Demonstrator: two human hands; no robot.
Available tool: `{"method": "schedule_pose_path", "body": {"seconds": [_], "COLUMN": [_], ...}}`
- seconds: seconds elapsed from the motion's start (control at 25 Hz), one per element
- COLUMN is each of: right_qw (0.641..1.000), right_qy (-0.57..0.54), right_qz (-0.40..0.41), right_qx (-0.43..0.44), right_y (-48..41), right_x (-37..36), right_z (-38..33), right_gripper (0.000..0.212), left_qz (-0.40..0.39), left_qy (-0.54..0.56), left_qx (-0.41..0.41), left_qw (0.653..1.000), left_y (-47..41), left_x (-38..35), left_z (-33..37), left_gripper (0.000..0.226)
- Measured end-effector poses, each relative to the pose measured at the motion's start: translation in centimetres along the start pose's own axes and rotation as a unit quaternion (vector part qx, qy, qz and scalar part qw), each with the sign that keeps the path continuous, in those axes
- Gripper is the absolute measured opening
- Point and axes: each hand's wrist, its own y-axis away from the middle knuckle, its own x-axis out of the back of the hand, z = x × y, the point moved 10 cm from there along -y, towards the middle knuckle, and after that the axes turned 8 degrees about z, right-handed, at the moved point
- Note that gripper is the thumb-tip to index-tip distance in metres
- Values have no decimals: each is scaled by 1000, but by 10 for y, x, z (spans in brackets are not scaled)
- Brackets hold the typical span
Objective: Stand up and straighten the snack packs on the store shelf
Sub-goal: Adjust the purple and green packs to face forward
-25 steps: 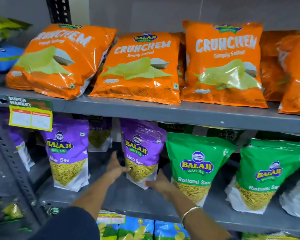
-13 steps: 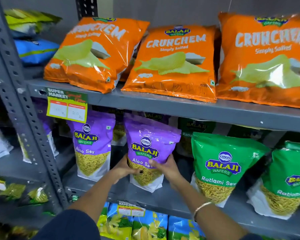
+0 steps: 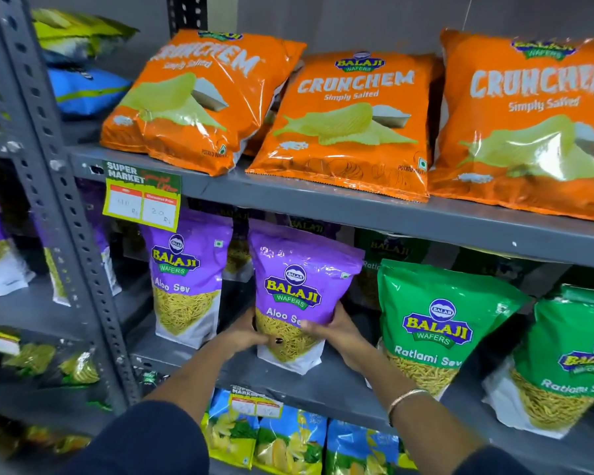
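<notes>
Two hands grip one purple Aloo Sev pack (image 3: 299,296) at its lower half, one on each side. The left hand (image 3: 246,334) presses its fingers (image 3: 259,339) against the pack's left edge over the clear window of yellow sev; the right hand (image 3: 340,329) wraps the right edge, with its thumb lying across the front just under the printed name. A thin bangle (image 3: 403,399) sits on the right wrist, and dark sleeves cover both upper arms at the bottom of the view.

The held pack stands upright on the middle shelf (image 3: 323,382), leaning slightly to the left at its top, its white base touching the shelf board. Just beside it on the left stands a second purple Aloo Sev pack (image 3: 186,279), upright and apart from the first by a narrow gap. On the right, near the right hand, stands a green Ratlami Sev pack (image 3: 436,320), and another green pack (image 3: 563,361) stands beyond it at the frame's edge. More packs sit behind these in shadow.

On the upper shelf (image 3: 357,214) three orange Crunchem bags (image 3: 350,121) lean back, the leftmost tilted to the left. A yellow-and-green price tag (image 3: 141,197) hangs from that shelf's front edge, partly covering the top of the second purple pack. A grey perforated upright (image 3: 59,200) divides this bay from another at the left. Blue and yellow packs (image 3: 288,443) show on the shelf below.
</notes>
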Motion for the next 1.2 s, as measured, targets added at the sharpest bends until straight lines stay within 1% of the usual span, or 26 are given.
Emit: {"method": "schedule_pose_path", "body": {"seconds": [0.04,0.12,0.16,0.2,0.32,0.44,0.48,0.52,0.56,0.6,0.64,0.68,0.72,0.76,0.8,0.84,0.88,0.92,0.96,1.0,1.04,1.12,1.2], "right_qw": [999,999,999,1000,999,999,997,994,988,977,965,956,945,931,922,914,900,887,882,904,939,971,979], "right_qy": [17,30,27,20,44,49,64,95,133,179,205,205,200,204,195,208,253,307,335,293,211,125,110], "right_qz": [-26,-14,-4,-1,0,-8,-3,7,21,35,41,33,29,45,71,110,162,210,242,244,225,167,132], "right_qx": [-19,-28,-23,-20,-22,-20,-31,-53,-79,-114,-157,-209,-256,-300,-328,-332,-316,-273,-229,-194,-151,-114,-114], "right_y": [3,3,2,3,2,3,3,2,7,15,28,43,58,73,82,85,87,87,86,81,75,70,69], "right_x": [-7,-9,-10,-12,-18,-22,-19,-13,-4,11,26,39,58,87,116,147,182,215,237,242,240,219,203], "right_z": [19,44,50,53,57,56,60,68,78,91,103,115,125,130,130,126,114,96,80,70,63,57,58], "right_gripper": [76,79,80,81,80,87,88,84,72,52,34,27,30,33,34,30,20,9,33,57,70,72,72], "left_qz": [4,24,32,36,47,41,38,25,-8,-72,-152,-206,-247,-269,-285,-270,-241,-209,-178,-151,-139,-107,-63], "left_qy": [-3,-14,-26,-32,-60,-77,-89,-117,-166,-215,-257,-273,-293,-306,-292,-254,-212,-181,-153,-134,-116,-71,-64], "left_qx": [2,7,17,25,36,51,79,130,189,246,291,319,323,306,269,219,152,88,34,-4,-21,-51,-74], "left_qw": [1000,1000,999,999,996,995,992,984,968,942,909,884,865,860,873,903,935,957,971,979,983,990,993], "left_y": [-3,-13,-20,-30,-4,10,13,18,26,41,57,71,77,81,76,67,57,52,50,47,48,50,51], "left_x": [-1,0,1,2,13,13,12,12,8,-2,-17,-33,-52,-74,-100,-124,-148,-168,-183,-193,-202,-206,-196], "left_z": [-6,-25,-39,-54,-34,-26,-29,-37,-47,-52,-52,-47,-39,-23,-10,4,23,44,61,69,74,80,82], "left_gripper": [105,129,135,135,120,100,98,94,82,61,39,33,39,41,40,49,71,92,102,105,102,91,85]}}
